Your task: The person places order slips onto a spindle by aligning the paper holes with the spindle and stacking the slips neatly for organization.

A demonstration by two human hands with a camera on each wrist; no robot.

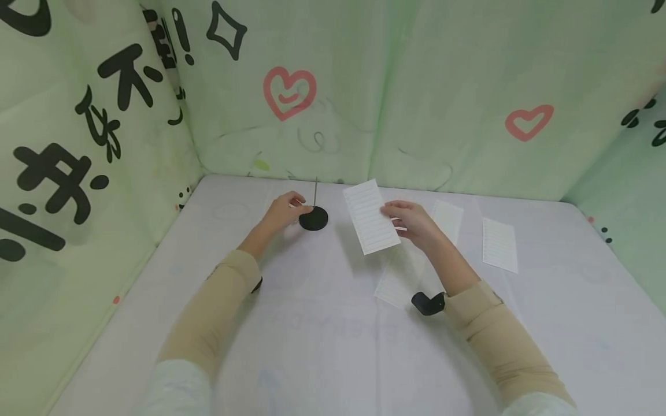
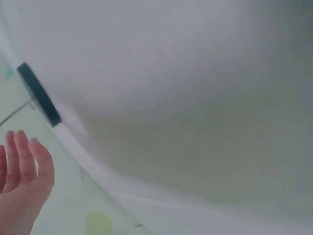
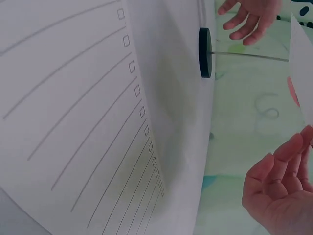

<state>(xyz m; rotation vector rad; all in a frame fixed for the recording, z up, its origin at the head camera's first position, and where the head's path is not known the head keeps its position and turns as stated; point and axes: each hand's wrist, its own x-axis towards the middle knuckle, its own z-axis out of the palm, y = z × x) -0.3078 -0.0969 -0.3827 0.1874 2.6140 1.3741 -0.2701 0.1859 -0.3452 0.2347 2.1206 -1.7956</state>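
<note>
A spike paper holder, with a round black base and a thin upright metal rod, stands near the back of the table. Beside it is my left hand, its fingers loosely bent with nothing in them; the left wrist view shows a gap between the fingertips and the base. My right hand pinches a white lined paper sheet by its right edge, raised above the table to the right of the rod. In the right wrist view the held sheet is cut off by the frame edge.
More lined sheets lie on the table: one far right, one behind the right hand, one below it. Checkboxes show on a close sheet. A black wrist device sits under the right cuff. Green printed curtains enclose the table.
</note>
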